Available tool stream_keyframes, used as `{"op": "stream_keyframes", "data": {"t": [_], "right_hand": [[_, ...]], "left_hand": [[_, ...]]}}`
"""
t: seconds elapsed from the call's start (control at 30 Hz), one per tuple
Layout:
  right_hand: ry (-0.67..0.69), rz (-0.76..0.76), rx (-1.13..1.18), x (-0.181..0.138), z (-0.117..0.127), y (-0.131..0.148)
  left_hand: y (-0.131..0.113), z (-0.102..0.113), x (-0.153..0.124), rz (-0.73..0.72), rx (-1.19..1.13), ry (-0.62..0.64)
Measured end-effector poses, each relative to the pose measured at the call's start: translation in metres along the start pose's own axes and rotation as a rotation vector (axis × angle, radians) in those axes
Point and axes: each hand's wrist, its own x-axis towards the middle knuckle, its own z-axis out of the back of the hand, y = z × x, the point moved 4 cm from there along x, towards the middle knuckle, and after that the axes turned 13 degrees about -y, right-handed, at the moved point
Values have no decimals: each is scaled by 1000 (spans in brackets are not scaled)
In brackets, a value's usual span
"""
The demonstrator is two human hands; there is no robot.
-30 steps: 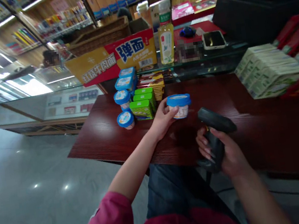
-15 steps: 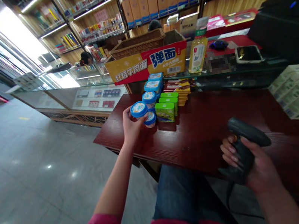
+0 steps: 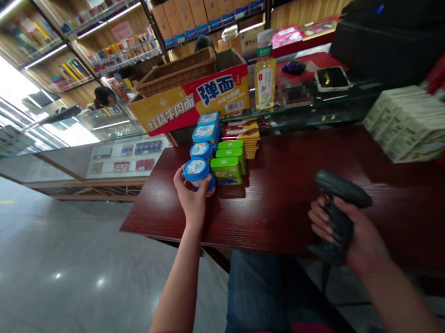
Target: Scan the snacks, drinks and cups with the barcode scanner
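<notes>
My left hand (image 3: 192,200) is wrapped around a round tub with a blue lid (image 3: 196,167), thumb on its right side. This tub covers most of another blue-lidded tub just beneath it; I cannot tell whether the two touch. Behind stands one more round tub (image 3: 201,150), then rectangular blue-lidded containers (image 3: 205,132). Green boxes (image 3: 226,171) stand to their right. Over the table's front part, my right hand (image 3: 358,238) grips a black handheld barcode scanner (image 3: 343,198) by its handle, its head tilted.
The dark red wooden table (image 3: 270,204) meets a glass counter with a noodle carton (image 3: 195,100) and a bottle of yellow drink (image 3: 265,75). Brown-yellow packs (image 3: 249,137) lie behind the green boxes. At right are stacked pale packs (image 3: 410,125) and a phone (image 3: 332,79).
The view has turned to the right, so the scene sits further left. The tub in my left hand has come over the front tub. My right hand still grips the barcode scanner.
</notes>
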Motion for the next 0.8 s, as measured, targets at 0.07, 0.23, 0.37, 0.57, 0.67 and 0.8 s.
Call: {"op": "stream_keyframes", "data": {"t": [0.07, 0.23, 0.37, 0.57, 0.67, 0.8], "right_hand": [[43, -7, 12, 2, 2, -1], [128, -4, 29, 7, 6, -2], [147, 1, 62, 7, 7, -3], [35, 155, 149, 4, 42, 28], [-91, 320, 182, -1, 82, 64], [-220, 486, 263, -14, 143, 120]], "left_hand": [[2, -3, -2, -19, 16, -20], [9, -9, -1, -46, 76, -34], [4, -5, -8, -74, 139, -38], [-38, -1, -56, -591, 283, -207], [-65, -43, -107, -837, 177, 62], [-111, -128, -195, -920, -63, 541]]}}
